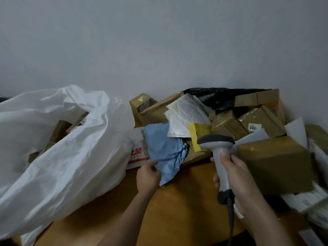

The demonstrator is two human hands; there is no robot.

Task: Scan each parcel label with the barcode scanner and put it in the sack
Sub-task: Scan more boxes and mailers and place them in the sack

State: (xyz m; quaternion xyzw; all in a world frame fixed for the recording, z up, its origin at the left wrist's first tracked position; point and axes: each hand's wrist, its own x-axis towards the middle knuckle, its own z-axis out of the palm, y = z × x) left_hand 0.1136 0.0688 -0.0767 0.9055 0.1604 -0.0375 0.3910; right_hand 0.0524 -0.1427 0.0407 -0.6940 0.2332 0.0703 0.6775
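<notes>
Presently, your stock on the brown wooden table (177,201) reads as follows

Item: crumpled pale-blue soft plastic mailer (165,150), at the near left edge of the parcel heap, partly under a white crinkled mailer (184,114). Your left hand (148,176) pinches its near left corner, fingers curled onto the film. Its long axis runs from that near corner up and away toward the far right, into the heap. No label shows on the face turned to you; whether one sits on the underside cannot be told.

Item: grey pistol-grip barcode scanner with dark head (217,148), clamped in your right hand (237,176), fingers wrapped round the handle, thumb up the back. Handle stands near upright, cable trailing toward you; the head points away and slightly left, over the heap rather than at the blue mailer.

Item: large white woven plastic sack (62,139), far left, mouth gaping toward the right, brown boxes already inside.

Item: heap of unscanned parcels, right of centre: brown taped cardboard boxes (262,121), a black plastic bag (221,96), a yellow padded packet (197,134), a large brown box (275,166) just beside your right hand.

Relation governing the next move: the blue mailer lies left of the scanner, the sack further left again; your left hand is the nearer to both. Judgement: the mailer wants drawing clear and turning to find its label before the scanner head swings left onto it
</notes>
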